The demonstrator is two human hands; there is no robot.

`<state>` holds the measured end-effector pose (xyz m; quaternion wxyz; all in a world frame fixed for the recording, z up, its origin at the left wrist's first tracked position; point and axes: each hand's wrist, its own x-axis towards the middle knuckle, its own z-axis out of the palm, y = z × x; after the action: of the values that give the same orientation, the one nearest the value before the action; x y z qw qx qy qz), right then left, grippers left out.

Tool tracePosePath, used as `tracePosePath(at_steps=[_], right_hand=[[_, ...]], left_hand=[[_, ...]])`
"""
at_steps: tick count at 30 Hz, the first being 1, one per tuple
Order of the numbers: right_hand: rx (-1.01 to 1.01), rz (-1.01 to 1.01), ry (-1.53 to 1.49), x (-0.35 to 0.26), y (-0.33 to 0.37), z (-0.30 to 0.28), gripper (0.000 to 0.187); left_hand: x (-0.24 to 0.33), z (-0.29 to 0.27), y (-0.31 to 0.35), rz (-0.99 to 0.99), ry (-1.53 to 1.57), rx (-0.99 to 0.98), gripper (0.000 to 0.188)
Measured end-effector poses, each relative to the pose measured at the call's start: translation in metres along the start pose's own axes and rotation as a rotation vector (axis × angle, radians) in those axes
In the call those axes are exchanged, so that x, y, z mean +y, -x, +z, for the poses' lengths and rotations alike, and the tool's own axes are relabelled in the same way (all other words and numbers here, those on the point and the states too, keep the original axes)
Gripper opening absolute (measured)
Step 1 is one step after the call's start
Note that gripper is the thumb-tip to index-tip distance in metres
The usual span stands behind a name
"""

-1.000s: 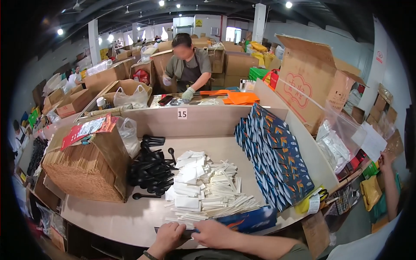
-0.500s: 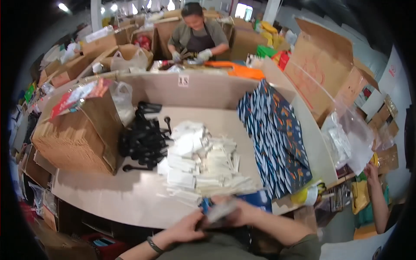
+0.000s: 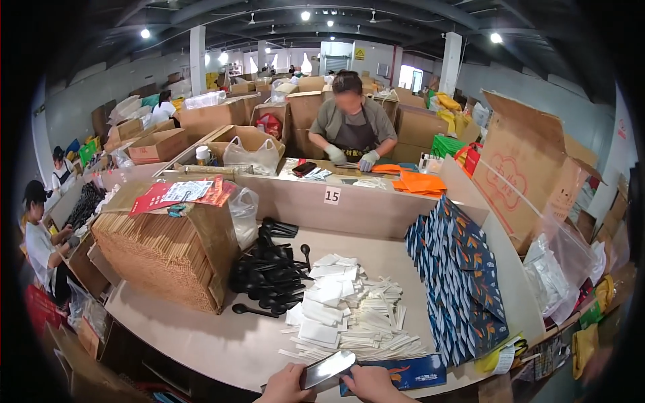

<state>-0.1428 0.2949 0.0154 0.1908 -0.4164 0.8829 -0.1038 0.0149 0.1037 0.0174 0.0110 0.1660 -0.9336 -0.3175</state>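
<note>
Held at the near table edge between both hands: a glossy clear sleeve (image 3: 327, 369), tilted, catching the light. Left hand (image 3: 287, 385) curled around its lower left end, fingers closed on it; right hand (image 3: 371, 384) gripping the right end from beneath, knuckles up, thumb side against the sleeve. Just right of the right hand, touching it, a flat dark blue packet (image 3: 403, 373) with an orange pattern, lying on the table (image 3: 201, 336). Directly beyond the hands, a loose heap of white paper packets and wrapped sticks (image 3: 346, 312), spreading toward the table's middle. Beyond and left of that heap, a pile of black plastic spoons (image 3: 269, 275), one spoon lying apart nearer the left hand. Farther left, a torn cardboard box packed with wooden chopsticks (image 3: 161, 255), ends facing out, red leaflets (image 3: 181, 193) on top. To the far right of the right hand, a long upright row of dark blue patterned packets (image 3: 463, 275) leaning against the cardboard side wall (image 3: 510, 269). Beyond the far partition, a co-worker in gloves and apron (image 3: 353, 131) at another table with orange sheets (image 3: 416, 181). At the far left, two more seated people (image 3: 40, 235) among cartons.
</note>
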Motion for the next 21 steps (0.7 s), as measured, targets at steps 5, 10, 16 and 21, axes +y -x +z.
tracePosePath(at_steps=[5, 10, 16, 21], right_hand=[[0.021, 0.018, -0.051, 0.003, -0.013, 0.010, 0.034], [0.013, 0.125, -0.265, 0.001, -0.005, -0.006, 0.033], [0.082, 0.081, -0.292, -0.033, -0.003, 0.016, 0.034], [0.567, -0.081, -0.565, -0.008, -0.049, -0.110, 0.033]], left_hand=[[0.008, -0.011, 0.005, -0.045, 0.007, -0.025, 0.061], [-0.004, -0.027, 0.014, 0.130, -0.108, -0.142, 0.069], [-0.024, -0.019, -0.021, 0.398, -0.146, -0.261, 0.072], [0.010, -0.024, -0.014, 0.550, -0.089, -0.014, 0.078]])
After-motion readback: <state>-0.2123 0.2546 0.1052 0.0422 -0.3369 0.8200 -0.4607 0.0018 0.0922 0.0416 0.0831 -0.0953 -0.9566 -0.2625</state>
